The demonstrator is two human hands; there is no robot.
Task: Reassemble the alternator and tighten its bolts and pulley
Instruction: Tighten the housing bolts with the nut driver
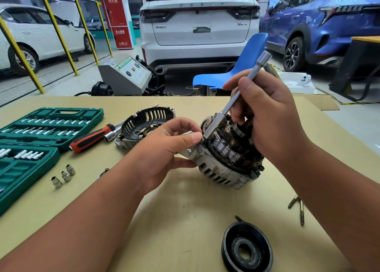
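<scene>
The alternator (224,164) sits tilted near the middle of the tabletop (185,210), its windings and rotor end open to view, so reassembly looks to be only partway. The left hand (164,148) has its grip closed on the housing's left mounting ear, thumb pressed close to where the tool meets the case. The right hand (267,115) has its grip wrapped round the shaft of a long socket driver (242,88), whose lower end is set against the housing rim, apparently on a through bolt (the bolt head itself is hidden under the socket).

Much is left, by my reading. The black rear cover (144,123) lies off the unit, toward the far edge and left of centre, just beside a red-and-black tool handle (90,138). The pulley (228,249) lies by itself at the near edge, well apart from the alternator, so fitting and tightening it is not yet done. Two loose bolts (296,205) wait near the right edge, partly hidden by the right forearm. Spare sockets (63,176) stand beside the green tool case (51,123) at the left edge.
</scene>
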